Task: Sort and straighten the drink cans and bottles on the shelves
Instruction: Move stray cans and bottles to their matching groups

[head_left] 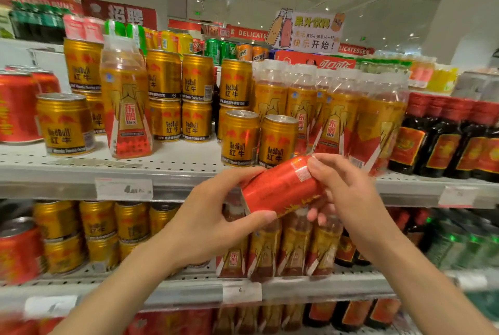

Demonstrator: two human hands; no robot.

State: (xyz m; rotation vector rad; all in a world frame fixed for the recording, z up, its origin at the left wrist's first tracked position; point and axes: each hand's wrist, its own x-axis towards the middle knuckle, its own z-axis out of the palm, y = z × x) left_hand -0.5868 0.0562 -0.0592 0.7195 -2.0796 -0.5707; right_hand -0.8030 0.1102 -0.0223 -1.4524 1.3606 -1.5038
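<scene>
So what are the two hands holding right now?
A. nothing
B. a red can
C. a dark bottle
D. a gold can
B: the left hand and the right hand both grip a red can, tilted on its side in front of the shelf.

This is a shop, most likely a supermarket drinks aisle. White perforated metal shelves (172, 164) carry rows of gold cans (64, 124), gold-and-red bottles (332, 118) and dark bottles (410, 140), with price tags (124, 189) clipped to the shelf edges. A paper juice-drinks sign (307, 31) stands above, and red banners (249, 34) behind it seem to read "DELICATESSEN".
</scene>
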